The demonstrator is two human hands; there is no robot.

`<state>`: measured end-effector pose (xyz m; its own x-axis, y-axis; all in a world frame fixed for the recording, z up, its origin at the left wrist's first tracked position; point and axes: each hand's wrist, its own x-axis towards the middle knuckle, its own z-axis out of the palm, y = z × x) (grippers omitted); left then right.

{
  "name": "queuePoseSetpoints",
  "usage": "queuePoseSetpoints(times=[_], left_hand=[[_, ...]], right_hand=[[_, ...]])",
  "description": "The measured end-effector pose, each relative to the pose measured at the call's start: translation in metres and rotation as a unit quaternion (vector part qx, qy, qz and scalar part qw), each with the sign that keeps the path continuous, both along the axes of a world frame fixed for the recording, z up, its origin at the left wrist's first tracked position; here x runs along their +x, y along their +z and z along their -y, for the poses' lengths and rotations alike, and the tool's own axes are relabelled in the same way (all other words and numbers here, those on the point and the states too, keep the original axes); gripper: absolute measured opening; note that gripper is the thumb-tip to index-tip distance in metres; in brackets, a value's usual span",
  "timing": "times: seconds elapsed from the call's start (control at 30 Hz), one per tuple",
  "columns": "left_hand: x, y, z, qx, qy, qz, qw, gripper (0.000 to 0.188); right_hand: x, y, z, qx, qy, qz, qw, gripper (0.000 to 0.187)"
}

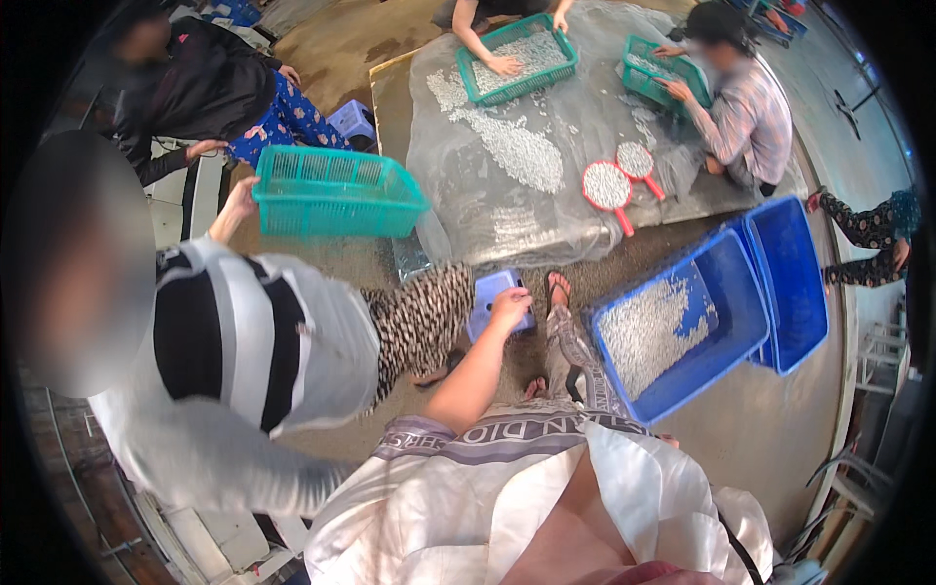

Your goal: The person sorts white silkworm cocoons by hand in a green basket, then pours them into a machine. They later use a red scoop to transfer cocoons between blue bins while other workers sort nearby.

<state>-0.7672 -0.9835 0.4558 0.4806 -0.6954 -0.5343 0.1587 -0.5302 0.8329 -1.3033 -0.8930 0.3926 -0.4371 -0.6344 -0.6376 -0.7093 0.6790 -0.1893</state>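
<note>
My left hand [510, 308] reaches out in front of me, over a small light-purple plastic stool [485, 306]. Its fingers are curled together; whatever they hold, if anything, is too small to make out. Whether the hand touches the stool I cannot tell. Only a sliver of skin shows by my right side, so my right hand cannot be made out. To the right of my legs stands a blue plastic tub [721, 310] with many small whitish pieces [645, 331] heaped in its near left part.
At left, a person in grey, black and white [229, 331] holds a green basket [336, 210]. Ahead, a low sheet-covered platform [429, 146] carries scattered whitish pieces, red strainers [624, 220] and two people's green baskets [475, 88]. A second blue tub [804, 292] adjoins the first.
</note>
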Motion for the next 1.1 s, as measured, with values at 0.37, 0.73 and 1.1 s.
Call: queuePoseSetpoints(times=[0.37,0.73,1.1], left_hand=[[-0.087,-0.026,-0.136,0.125,-0.269,0.123,0.947,0.033],[-0.107,-0.023,-0.226,0.302,-0.208,0.160,0.916,0.025],[-0.275,0.033,-0.107,0.105,-0.339,0.197,0.914,0.037]], right_hand=[[-0.006,0.091,-0.063,-0.078,-0.171,0.112,0.976,0.028],[-0.138,0.074,-0.097,-0.083,-0.254,0.183,0.946,0.031],[-0.245,0.112,-0.126,-0.067,-0.463,0.131,0.874,0.035]])
